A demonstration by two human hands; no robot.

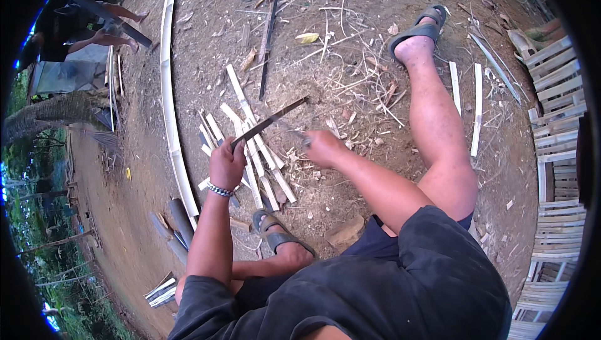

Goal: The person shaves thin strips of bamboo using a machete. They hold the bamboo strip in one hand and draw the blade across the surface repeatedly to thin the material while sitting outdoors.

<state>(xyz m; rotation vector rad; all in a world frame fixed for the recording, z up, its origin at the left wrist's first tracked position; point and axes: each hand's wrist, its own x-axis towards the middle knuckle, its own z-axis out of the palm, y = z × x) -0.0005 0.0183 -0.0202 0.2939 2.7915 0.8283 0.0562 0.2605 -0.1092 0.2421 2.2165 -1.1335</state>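
We note the left hand (226, 163) fisted around a long blade (270, 121), steadying it over bamboo strips (253, 146); right hand (323, 148) fingers blurred, indeterminate.

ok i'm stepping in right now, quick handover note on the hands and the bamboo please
Left hand: closed around the handle of a long dark blade, which angles up to the right.
Right hand: closed on a thin bamboo sliver, blurred, close to the blade.
Pile of split bamboo strips lies on the dirt under both hands, ahead of the left sandal.
A long pale bamboo strip runs along the ground on the left; two short strips lie beside the right leg.
Done: many strips already cut. Left: the sliver in hand is not yet set down.
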